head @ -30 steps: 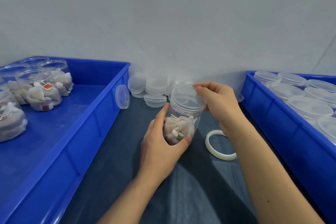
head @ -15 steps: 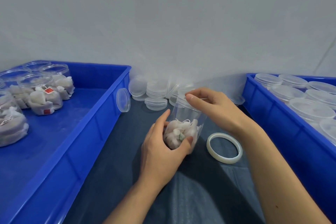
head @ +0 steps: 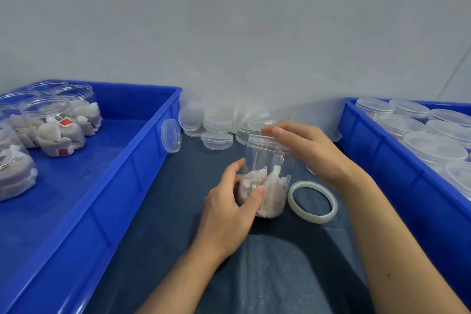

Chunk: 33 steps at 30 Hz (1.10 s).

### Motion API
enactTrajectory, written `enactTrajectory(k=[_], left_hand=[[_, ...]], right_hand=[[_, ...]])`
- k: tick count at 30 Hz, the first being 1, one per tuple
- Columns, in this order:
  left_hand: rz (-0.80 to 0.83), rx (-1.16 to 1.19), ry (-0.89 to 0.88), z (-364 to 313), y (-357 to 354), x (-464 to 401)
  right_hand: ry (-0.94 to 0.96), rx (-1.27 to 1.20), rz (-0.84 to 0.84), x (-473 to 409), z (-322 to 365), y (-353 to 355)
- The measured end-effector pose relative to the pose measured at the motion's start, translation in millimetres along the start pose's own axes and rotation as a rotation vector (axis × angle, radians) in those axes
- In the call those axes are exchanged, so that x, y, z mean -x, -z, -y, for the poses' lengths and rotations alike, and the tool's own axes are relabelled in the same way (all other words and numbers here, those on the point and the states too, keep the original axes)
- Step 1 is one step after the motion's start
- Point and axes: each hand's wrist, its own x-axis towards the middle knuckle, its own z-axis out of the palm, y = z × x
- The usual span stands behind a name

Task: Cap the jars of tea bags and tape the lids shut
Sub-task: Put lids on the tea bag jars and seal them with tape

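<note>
Standing between the two blue bins, the left bin (head: 142, 160) with the uncapped jars of tea bags and the right bin (head: 377, 145) with the capped ones, the dark cloth (head: 178, 199) carried the jar (head: 267, 173) you worked on, upright, with its long axis pointing almost straight up. Your left hand (head: 229, 214) was curled round the lower part of the jar, where the tea bags (head: 265, 186) lay, and it kept the jar fixed on the cloth. Your right hand (head: 308, 150) came from the right side and from above, and its fingers were bent round the lid (head: 262, 141), which sat on the mouth of the jar. I judged that the lid was being closed, so the right hand had to turn or press along this vertical axis. The tape roll (head: 313, 202) lay flat just beside the jar on its right, nearer to your right hand, untouched.
</note>
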Motion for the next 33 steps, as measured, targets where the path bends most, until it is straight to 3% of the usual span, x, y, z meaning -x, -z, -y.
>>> enactTrajectory(k=[13, 19, 27, 33], left_hand=[[0.057, -0.008, 0.031, -9, 4, 1], [0.052, -0.148, 0.032, -10, 1, 2], [0.046, 0.051, 0.055, -11, 6, 0], [-0.018, 0.0, 0.04, -11, 5, 2]], right_hand=[[0.037, -0.425, 0.038, -4, -27, -13], [0.08, -0.45, 0.03, -9, -27, -24], [0.044, -0.514, 0.042, -12, -27, -39], [0.058, -0.368, 0.019, -12, -23, -35]])
